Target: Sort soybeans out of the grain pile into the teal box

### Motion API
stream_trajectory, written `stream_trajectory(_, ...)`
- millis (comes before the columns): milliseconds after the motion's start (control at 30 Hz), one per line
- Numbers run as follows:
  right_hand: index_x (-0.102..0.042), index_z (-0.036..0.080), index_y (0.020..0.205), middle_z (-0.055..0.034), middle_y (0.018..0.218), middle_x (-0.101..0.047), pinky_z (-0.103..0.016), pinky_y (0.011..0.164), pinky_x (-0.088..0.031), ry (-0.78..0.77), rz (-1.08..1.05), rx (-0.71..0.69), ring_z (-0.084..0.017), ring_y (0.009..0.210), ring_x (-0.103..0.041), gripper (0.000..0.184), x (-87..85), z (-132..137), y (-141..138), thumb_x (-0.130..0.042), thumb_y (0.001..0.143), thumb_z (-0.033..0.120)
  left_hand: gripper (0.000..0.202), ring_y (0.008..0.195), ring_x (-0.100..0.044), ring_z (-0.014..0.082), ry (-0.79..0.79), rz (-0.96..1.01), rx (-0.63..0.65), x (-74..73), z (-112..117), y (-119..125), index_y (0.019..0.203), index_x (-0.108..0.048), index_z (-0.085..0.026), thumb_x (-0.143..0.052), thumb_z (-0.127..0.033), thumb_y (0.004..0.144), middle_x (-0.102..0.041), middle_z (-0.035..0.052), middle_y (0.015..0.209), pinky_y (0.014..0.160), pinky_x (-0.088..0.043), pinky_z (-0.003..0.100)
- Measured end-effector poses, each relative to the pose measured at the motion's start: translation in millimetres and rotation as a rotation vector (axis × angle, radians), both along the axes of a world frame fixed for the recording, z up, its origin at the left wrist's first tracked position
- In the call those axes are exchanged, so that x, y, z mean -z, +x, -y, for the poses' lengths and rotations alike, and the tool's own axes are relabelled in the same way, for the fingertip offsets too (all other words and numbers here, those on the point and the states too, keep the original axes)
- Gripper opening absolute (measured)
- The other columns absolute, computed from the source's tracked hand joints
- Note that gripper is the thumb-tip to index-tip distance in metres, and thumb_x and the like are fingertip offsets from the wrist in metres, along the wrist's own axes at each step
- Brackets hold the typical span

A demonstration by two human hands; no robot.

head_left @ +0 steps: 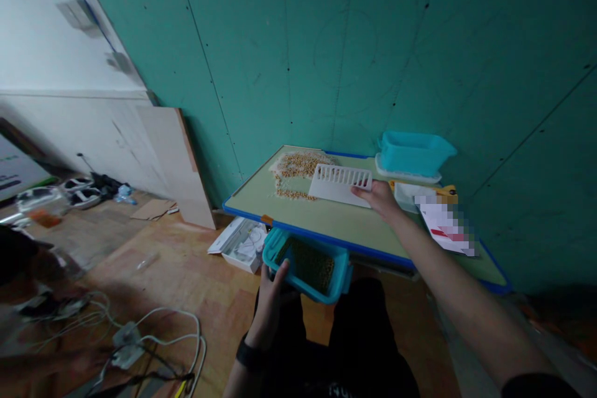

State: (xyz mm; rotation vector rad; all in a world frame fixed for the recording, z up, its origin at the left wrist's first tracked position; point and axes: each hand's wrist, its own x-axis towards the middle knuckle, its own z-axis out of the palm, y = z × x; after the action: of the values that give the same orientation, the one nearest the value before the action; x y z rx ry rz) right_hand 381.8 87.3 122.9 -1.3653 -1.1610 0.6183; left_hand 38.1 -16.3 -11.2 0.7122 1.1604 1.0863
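My left hand (270, 291) grips the near left side of a turquoise plastic container (344, 275), with its thumb over the rim. Small dark green beans (303, 261) cover the bottom, with some tan ones at the right end. The container is just below the front edge of the table (261, 202). In my right hand (381, 196) is a flat white slotted plate (336, 190), pinched at its right end and tilted over the tabletop. Left of the plate lies a spread of yellow-orange kernels (298, 165) mixed with pale grains, and a thinner strip of kernels runs along its near side.
A second turquoise container (415, 152) stands on a white lid at the table's back right. Nearer lie a clear tray (408, 194) and printed sheets (445, 227). Below sits an open white box (242, 247). At left, a person's hand (91, 357) is by a power strip (127, 345) and cables.
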Motion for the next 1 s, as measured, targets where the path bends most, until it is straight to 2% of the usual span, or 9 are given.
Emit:
stream_trajectory(167,-0.088,0.021,0.087,-0.0139,0.105,-0.092,-0.053,0.102,-0.067,-0.042,0.011,-0.002,-0.041,0.109,-0.087,0.035,1.2,0.1,0.8,-0.103,0.066,0.043,0.093,0.15,-0.067,0.0458,0.002,0.023,-0.011,-1.8,0.4,-0.5,0.161,-0.049,-0.035,-0.095,-0.069,0.088,-0.057,0.0189,0.173,0.093,-0.075,0.052)
stream_trajectory(433,-0.088,0.021,0.087,-0.0124,0.103,-0.092,-0.052,0.102,-0.067,-0.033,0.019,-0.042,-0.039,0.106,-0.087,0.034,1.2,1.3,-0.1,-0.103,0.065,0.042,0.097,0.147,-0.069,0.0474,0.029,0.037,0.028,-6.1,2.0,-2.2,0.165,-0.044,-0.034,-0.094,-0.068,0.089,-0.058,0.0213,0.172,0.085,-0.076,0.052)
stream_trajectory(633,-0.087,0.021,0.087,-0.0146,0.105,-0.092,-0.057,0.105,-0.066,-0.08,0.022,-0.057,-0.043,0.111,-0.086,0.046,3.6,-1.3,0.6,-0.106,0.061,0.054,0.099,0.141,-0.073,0.0444,0.044,0.027,0.028,-6.0,3.1,-1.5,0.167,-0.043,-0.034,-0.093,-0.07,0.09,-0.06,0.0196,0.17,0.081,-0.076,0.045)
stream_trajectory(767,-0.088,0.021,0.092,-0.0146,0.11,-0.092,-0.058,0.108,-0.065,-0.067,0.025,-0.1,-0.044,0.114,-0.085,0.058,7.9,-3.2,3.3,-0.105,0.057,0.065,0.101,0.135,-0.077,0.0431,0.039,0.043,0.024,-9.3,4.2,-1.2,0.168,-0.043,-0.035,-0.094,-0.07,0.088,-0.063,0.0192,0.167,0.08,-0.076,0.045)
stream_trajectory(1000,-0.09,0.022,0.094,-0.0132,0.111,-0.091,-0.059,0.112,-0.063,-0.056,0.03,-0.139,-0.042,0.114,-0.085,0.06,7.6,-1.7,0.7,-0.104,0.056,0.066,0.095,0.138,-0.075,0.045,0.068,0.033,0.035,-11.3,6.3,-2.7,0.161,-0.048,-0.032,-0.092,-0.074,0.088,-0.065,0.0209,0.164,0.078,-0.077,0.045)
